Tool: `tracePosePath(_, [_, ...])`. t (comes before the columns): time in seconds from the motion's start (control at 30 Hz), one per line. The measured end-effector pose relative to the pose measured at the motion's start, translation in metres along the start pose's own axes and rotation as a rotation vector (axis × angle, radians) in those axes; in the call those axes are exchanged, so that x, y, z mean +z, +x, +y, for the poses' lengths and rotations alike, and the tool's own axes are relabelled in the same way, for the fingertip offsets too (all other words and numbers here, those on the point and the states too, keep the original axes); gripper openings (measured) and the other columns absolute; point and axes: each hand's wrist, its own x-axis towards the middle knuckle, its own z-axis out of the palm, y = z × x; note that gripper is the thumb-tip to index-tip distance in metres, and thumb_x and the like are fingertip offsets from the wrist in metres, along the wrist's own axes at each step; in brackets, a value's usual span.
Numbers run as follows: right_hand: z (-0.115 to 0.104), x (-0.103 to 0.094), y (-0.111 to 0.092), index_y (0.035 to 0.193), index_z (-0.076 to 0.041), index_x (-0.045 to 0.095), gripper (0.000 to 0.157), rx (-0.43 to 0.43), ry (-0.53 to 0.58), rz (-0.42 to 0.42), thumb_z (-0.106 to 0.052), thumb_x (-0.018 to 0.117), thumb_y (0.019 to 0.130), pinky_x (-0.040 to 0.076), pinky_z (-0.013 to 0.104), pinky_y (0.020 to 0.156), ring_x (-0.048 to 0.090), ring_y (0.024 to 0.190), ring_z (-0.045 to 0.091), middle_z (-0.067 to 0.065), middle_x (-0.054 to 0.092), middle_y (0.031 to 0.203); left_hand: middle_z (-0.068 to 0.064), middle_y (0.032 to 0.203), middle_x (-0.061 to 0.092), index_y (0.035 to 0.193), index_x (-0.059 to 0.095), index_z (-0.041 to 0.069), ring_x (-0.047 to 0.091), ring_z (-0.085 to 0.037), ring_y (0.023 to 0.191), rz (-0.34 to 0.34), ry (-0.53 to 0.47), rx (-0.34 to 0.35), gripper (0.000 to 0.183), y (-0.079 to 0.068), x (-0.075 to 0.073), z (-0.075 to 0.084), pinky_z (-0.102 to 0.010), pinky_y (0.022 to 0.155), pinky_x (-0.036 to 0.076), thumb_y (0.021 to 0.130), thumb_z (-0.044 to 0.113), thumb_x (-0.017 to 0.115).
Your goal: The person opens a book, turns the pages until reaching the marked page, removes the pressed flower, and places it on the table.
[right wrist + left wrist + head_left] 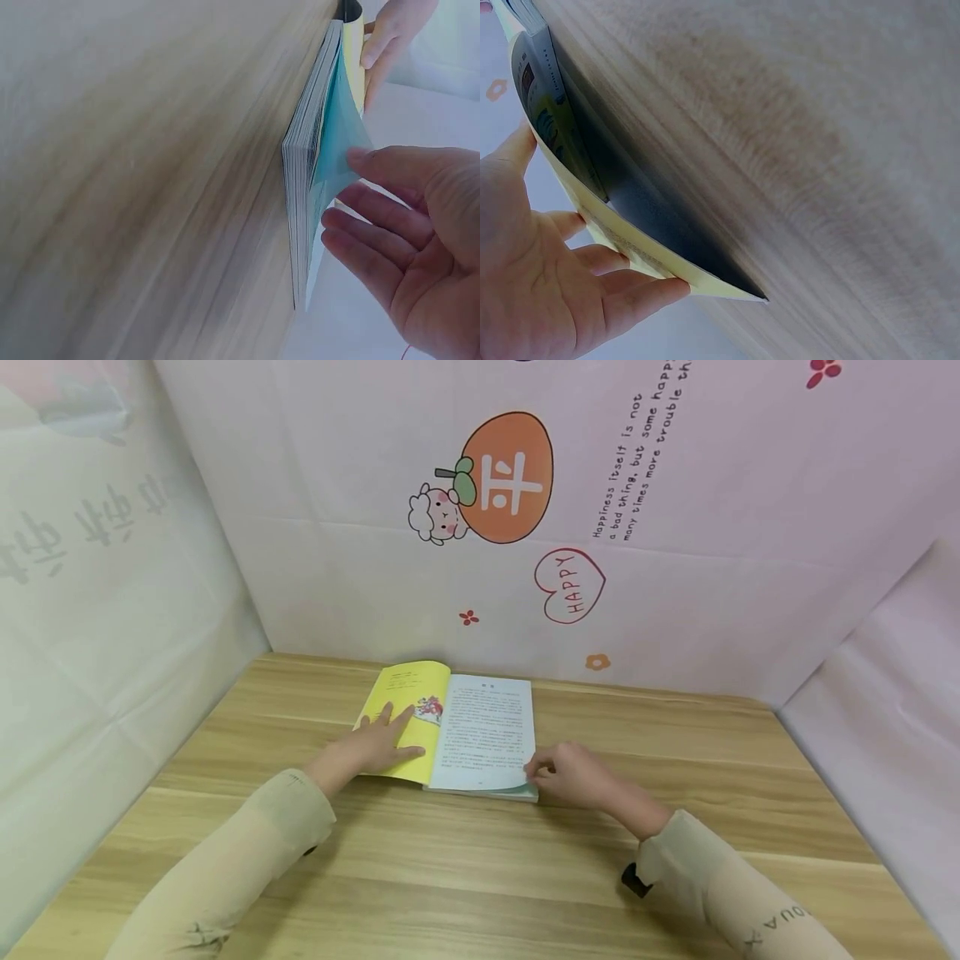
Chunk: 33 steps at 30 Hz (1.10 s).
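Observation:
A book (487, 718) lies open on the wooden table, a yellow page with a small coloured picture on its left and a white printed page on its right. My left hand (381, 745) rests with spread fingers on the yellow page (408, 679). In the left wrist view, that cover side bows up off the table. At the book's lower right corner, my right hand (573, 774) pinches a page edge between thumb and fingers. The right wrist view shows this lifted leaf (346, 139) with a bluish-green underside, curving away from the thick page block (304, 161).
The wooden table (465, 877) runs up to a white printed cloth wall (360, 585) just behind the book. More cloth hangs at the left (112, 610) and right (885, 677) sides. A dark band (636, 881) shows at the right sleeve's cuff.

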Motion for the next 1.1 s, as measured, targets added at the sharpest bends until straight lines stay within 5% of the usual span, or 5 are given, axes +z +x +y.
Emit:
tracePosePath(0.3, [0.0022,0.0021,0.0024,0.091,-0.006,0.072,0.006,0.097,0.249,0.013,-0.001,0.069,0.094,0.056,0.044,0.091,0.07,0.098,0.021,0.001,0.074,0.096,-0.027,0.168,0.001,0.167,0.008,0.018,0.011,-0.065,0.144,-0.007,-0.004,-0.015,0.086,0.0014,-0.0013,0.001,-0.083,0.104,0.021,0.103,0.06,0.048])
tracePosePath(0.73, [0.0007,0.005,0.0047,0.089,-0.006,0.071,0.009,0.085,0.225,0.0,0.002,0.067,0.092,0.057,0.037,0.081,0.069,0.091,0.016,0.002,0.074,0.092,-0.03,0.167,0.003,0.167,0.009,0.016,0.015,-0.066,0.142,-0.006,0.017,0.001,0.086,0.002,-0.0007,-0.0001,-0.08,0.104,0.026,0.103,0.059,0.048])
tracePosePath(1.1, [-0.0044,0.0051,0.0004,0.081,-0.007,0.071,0.012,0.133,0.21,-0.009,0.002,0.071,0.089,0.055,0.047,0.092,0.069,0.105,0.029,0.009,0.076,0.105,-0.03,0.167,0.002,0.167,0.01,0.015,0.013,-0.067,0.142,-0.011,0.002,0.003,0.086,0.0036,-0.0016,-0.0006,-0.081,0.105,0.023,0.104,0.059,0.048])
